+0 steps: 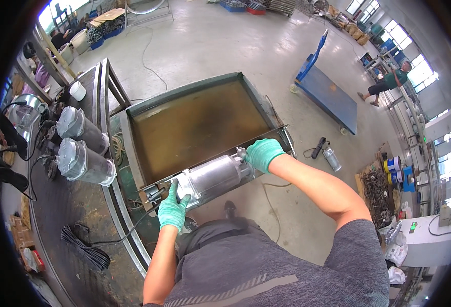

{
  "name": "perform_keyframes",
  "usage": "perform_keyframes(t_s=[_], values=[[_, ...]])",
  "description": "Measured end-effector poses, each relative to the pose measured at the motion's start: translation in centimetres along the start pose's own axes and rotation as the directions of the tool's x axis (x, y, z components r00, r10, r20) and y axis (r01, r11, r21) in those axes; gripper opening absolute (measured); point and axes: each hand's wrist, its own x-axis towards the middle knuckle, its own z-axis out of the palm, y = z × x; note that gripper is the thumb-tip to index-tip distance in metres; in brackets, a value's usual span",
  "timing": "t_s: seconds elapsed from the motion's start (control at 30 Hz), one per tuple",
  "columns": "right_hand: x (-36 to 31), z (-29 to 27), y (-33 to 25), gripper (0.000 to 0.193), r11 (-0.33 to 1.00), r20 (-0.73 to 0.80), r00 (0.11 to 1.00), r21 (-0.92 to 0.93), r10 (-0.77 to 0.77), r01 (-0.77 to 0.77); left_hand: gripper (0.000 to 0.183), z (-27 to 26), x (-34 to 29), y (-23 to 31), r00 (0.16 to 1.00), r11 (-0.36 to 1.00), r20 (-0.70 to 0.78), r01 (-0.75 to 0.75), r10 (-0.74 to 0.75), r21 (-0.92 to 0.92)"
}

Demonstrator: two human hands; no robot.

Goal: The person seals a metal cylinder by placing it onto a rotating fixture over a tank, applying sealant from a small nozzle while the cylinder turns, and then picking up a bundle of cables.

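Observation:
A silver cylindrical metal pump (pixel 212 176) lies sideways across the near edge of a shallow water tank (pixel 184 89). My left hand (pixel 172 211), in a green glove, grips the flange at its left end, with finger and thumb apart on the metal. In a matching glove, my right hand (pixel 264 155) is closed around the fitting at the pump's right end; its fingertips are partly hidden. Brownish water lies in the tank. By my left hand, a black cable (pixel 133 233) runs to a coil (pixel 86 248) on the workbench (pixel 77 204).
Two similar silver pumps (pixel 84 161) rest on the left bench near a white cup (pixel 77 91). Another pump (pixel 332 159) with a black cable lies on the floor at right. Beyond it stands a blue platform cart (pixel 330 97). A person (pixel 389 81) is at far right.

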Motion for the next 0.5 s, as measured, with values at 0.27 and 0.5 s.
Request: perform_keyframes(t_s=[0.27, 0.5], values=[[0.5, 2.0, 0.4, 0.029, 0.998, -0.075, 0.996, 0.052, 0.047, -0.043, 0.082, 0.0, -0.3, 0.4, 1.0, 1.0, -0.003, -0.007, 0.007, -0.007], [0.6, 3.7, 1.1, 0.039, 0.986, -0.262, 0.964, 0.14, -0.053, 0.092, 0.081, -0.3, -0.3, 0.7, 1.0, 1.0, 0.006, -0.002, 0.002, -0.018]])
